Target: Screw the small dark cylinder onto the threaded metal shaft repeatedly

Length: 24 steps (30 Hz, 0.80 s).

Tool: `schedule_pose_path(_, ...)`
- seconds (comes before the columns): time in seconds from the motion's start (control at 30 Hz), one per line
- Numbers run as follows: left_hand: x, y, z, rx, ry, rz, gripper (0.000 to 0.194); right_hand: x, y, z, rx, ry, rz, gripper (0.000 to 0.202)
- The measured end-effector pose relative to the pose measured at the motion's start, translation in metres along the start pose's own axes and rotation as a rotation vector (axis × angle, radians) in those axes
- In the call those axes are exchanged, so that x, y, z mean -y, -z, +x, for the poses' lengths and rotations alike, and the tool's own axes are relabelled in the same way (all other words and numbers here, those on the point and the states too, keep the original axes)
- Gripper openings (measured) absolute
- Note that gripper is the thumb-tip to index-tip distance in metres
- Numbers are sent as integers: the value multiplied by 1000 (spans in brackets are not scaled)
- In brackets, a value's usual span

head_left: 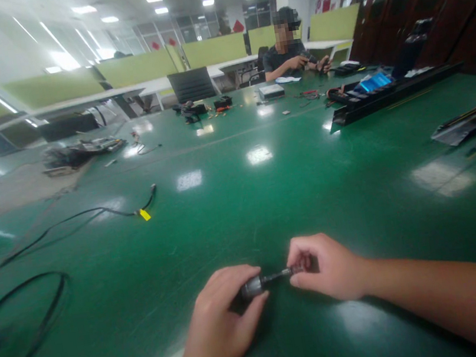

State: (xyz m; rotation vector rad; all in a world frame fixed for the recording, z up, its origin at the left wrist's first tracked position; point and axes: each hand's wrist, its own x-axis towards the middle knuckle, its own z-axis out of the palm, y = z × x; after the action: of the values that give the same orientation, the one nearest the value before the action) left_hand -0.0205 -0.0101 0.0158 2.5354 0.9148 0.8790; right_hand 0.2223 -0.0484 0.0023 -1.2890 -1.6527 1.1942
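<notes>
Close to me, both hands are on a small screwdriver-like tool (pixel 254 286) with a thick grey and black body and a thin dark shaft. My left hand (pixel 224 309) grips the thick body between thumb and fingers. At the other end, my right hand (pixel 325 267) pinches the metal tip of the shaft between thumb and forefinger. The tool lies roughly level, just above or on the green tabletop (pixel 226 222); I cannot tell whether it touches. My fingers hide part of the body and the far end of the tip.
A black cable (pixel 82 213) with a yellow tag runs along the left. Black metal channels (pixel 475 119) lie at right, and a longer channel (pixel 395 94) is farther back. Across the table sits a person (pixel 287 58) holding a dark object. Small parts (pixel 192 111) and a grey box (pixel 271 91) lie near the far edge.
</notes>
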Motion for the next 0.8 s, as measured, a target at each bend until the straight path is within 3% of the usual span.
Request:
schedule_pose_path(0.3,1,1,0,-2,-7,-1,25,0,0,0,-6,-5,2,9)
schedule_pose_path(0.43,10,5,-1,-9,59,37,24,-1,-3,-1,-3,13,-17,11)
schedule_pose_path(0.6,20,12,3,-124,265,60,30,-2,-5,-2,5,44,-28,12)
schedule_pose_path(0.7,32,21,7,-262,490,-116,41,-3,-4,-2,6,53,-34,13)
schedule_pose_path(0.8,55,42,10,-430,736,-321,42,-3,-4,-1,17,70,-39,14)
